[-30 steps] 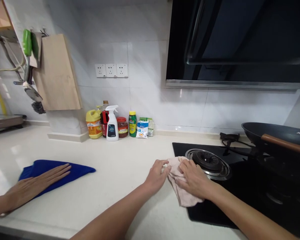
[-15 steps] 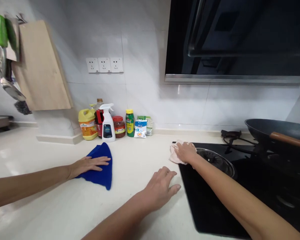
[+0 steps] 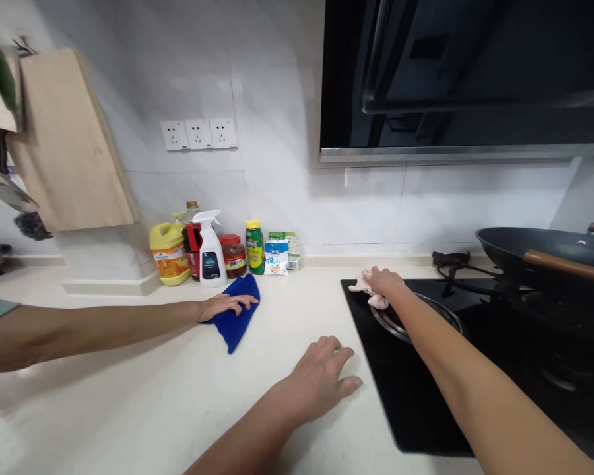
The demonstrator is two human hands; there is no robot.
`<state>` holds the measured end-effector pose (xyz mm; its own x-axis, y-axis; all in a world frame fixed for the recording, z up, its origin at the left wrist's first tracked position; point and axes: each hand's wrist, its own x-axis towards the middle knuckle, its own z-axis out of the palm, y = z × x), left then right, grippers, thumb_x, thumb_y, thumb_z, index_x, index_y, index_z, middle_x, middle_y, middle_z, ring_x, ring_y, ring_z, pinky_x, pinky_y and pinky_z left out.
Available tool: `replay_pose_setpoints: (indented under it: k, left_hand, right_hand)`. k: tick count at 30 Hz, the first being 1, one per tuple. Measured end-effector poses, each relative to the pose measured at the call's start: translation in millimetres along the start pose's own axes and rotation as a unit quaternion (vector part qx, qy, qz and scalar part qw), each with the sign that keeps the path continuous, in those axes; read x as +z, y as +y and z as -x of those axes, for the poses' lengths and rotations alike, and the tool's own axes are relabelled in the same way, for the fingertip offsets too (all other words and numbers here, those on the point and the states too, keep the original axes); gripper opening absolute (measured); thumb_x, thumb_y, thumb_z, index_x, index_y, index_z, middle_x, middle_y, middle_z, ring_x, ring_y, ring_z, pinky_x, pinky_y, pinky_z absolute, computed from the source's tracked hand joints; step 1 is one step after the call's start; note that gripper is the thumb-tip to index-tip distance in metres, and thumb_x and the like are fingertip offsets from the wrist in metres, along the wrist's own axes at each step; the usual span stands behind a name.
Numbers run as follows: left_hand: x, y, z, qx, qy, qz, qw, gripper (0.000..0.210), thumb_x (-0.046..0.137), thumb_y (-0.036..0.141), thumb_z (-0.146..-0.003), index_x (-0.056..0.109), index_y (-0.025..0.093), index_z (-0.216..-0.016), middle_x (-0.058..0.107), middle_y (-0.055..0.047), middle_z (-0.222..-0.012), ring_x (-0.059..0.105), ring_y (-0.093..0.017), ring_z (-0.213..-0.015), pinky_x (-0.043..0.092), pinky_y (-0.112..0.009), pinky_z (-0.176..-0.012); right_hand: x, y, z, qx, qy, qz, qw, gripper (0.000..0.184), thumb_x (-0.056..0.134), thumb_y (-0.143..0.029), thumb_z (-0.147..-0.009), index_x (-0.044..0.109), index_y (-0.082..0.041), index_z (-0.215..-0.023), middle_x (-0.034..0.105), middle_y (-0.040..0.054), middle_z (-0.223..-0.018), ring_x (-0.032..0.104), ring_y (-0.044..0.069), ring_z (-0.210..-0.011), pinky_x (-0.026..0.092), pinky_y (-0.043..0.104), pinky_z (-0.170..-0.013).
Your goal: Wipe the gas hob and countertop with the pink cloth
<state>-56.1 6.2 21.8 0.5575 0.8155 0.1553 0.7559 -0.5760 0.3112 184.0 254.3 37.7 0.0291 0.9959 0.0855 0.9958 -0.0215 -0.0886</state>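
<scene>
My left hand rests on the white countertop near the hob's left edge, fingers apart and nothing in it. My right hand grips a bunched pale pink cloth on the back left of the black glass hob, beside the round burner. From the left, another person's hand lies on a dark blue cloth on the countertop, in front of the bottles.
A white spray bottle, yellow jug, red-lidded jar, green bottle and small packet line the wall. A wok sits at right under the black range hood. A cutting board hangs left.
My right hand has moved the pink cloth off the countertop edge onto the hob. The other person's hand has slid the blue cloth rightward. My left hand stays almost in place.
</scene>
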Motion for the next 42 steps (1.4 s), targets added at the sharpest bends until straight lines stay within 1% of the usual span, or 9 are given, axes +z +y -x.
replay_pose_setpoints:
  k: [3,6,10,15,19,23,29,34,42]
  left_hand:
    - [1.5,0.9,-0.7,-0.006,-0.005,0.015,1.0,0.054,0.057,0.043,-0.096,0.049,0.02,-0.144,0.056,-0.014,-0.13,0.05,-0.032,-0.121,0.041,-0.049,-0.105]
    - [4.4,-0.8,-2.4,-0.003,0.014,0.035,0.999,0.061,0.054,0.047,-0.097,0.04,0.023,-0.151,0.054,-0.014,-0.131,0.05,-0.032,-0.12,0.04,-0.05,-0.105]
    - [4.9,-3.1,-4.3,-0.006,0.03,0.049,0.998,0.063,0.051,0.049,-0.097,0.035,0.026,-0.153,0.054,-0.013,-0.13,0.051,-0.032,-0.118,0.04,-0.05,-0.104]
    - [1.8,-3.9,-4.3,-0.019,0.024,0.044,0.999,0.063,0.047,0.052,-0.098,0.036,0.024,-0.153,0.054,-0.013,-0.129,0.05,-0.032,-0.119,0.038,-0.049,-0.105]
    - [1.9,-5.3,-2.7,-0.009,0.023,0.043,0.999,0.063,0.046,0.051,-0.099,0.036,0.023,-0.153,0.054,-0.013,-0.128,0.051,-0.031,-0.118,0.039,-0.048,-0.105]
    - [2.5,-4.4,-0.6,0.004,0.017,0.036,0.999,0.058,0.048,0.049,-0.099,0.042,0.022,-0.15,0.055,-0.013,-0.128,0.05,-0.03,-0.121,0.038,-0.047,-0.107]
    - [7.8,-4.0,0.9,0.0,0.012,0.043,0.999,0.056,0.047,0.053,-0.098,0.05,0.021,-0.144,0.053,-0.013,-0.132,0.047,-0.031,-0.124,0.037,-0.048,-0.11]
    - [8.1,-2.1,3.0,0.003,0.02,0.037,0.999,0.052,0.05,0.054,-0.096,0.055,0.024,-0.139,0.054,-0.012,-0.13,0.049,-0.031,-0.121,0.038,-0.049,-0.107]
    - [10.8,0.5,3.2,0.016,0.003,0.004,1.0,0.051,0.054,0.053,-0.095,0.058,0.023,-0.135,0.053,-0.014,-0.134,0.047,-0.033,-0.124,0.039,-0.05,-0.106]
  right_hand:
    - [2.9,-5.2,3.0,0.025,0.01,0.006,1.0,0.062,0.035,-0.065,-0.094,0.053,-0.018,-0.131,0.06,0.0188,-0.119,0.057,0.033,-0.114,0.04,0.046,-0.092]
    - [7.9,-17.1,12.3,0.013,0.018,0.023,0.999,0.058,0.036,-0.059,-0.095,0.051,-0.019,-0.134,0.056,0.0194,-0.128,0.051,0.034,-0.121,0.035,0.051,-0.097]
    - [11.9,-31.3,38.3,-0.055,0.033,0.043,0.997,0.049,0.039,-0.05,-0.097,0.051,-0.021,-0.134,0.054,0.017,-0.13,0.049,0.032,-0.121,0.034,0.049,-0.098]
    - [10.0,-36.2,96.8,-0.169,0.064,0.049,0.982,0.048,0.038,-0.05,-0.098,0.052,-0.019,-0.133,0.051,0.0167,-0.133,0.047,0.031,-0.119,0.032,0.046,-0.102]
    - [5.4,-18.4,154.8,-0.249,0.084,0.038,0.964,0.046,0.04,-0.053,-0.098,0.055,-0.023,-0.129,0.053,0.0128,-0.132,0.048,0.028,-0.116,0.034,0.043,-0.102]
    - [4.6,22.8,204.5,-0.303,0.111,-0.001,0.947,0.04,0.043,-0.048,-0.098,0.057,-0.024,-0.127,0.054,0.0119,-0.13,0.051,0.027,-0.109,0.038,0.043,-0.1]
    - [6.8,88.9,229.0,-0.246,0.114,-0.018,0.962,0.03,0.052,-0.031,-0.09,0.058,-0.025,-0.118,0.055,0.0089,-0.125,0.053,0.024,-0.109,0.041,0.039,-0.099]
    - [6.8,110.9,220.6,-0.187,0.108,-0.015,0.976,0.025,0.05,-0.025,-0.085,0.057,-0.022,-0.109,0.057,0.0077,-0.109,0.056,0.023,-0.098,0.041,0.037,-0.093]
    - [19.2,150.6,202.2,-0.085,0.127,0.01,0.988,0.031,0.047,-0.032,-0.089,0.055,-0.02,-0.117,0.056,0.0111,-0.109,0.057,0.025,-0.095,0.041,0.037,-0.087]
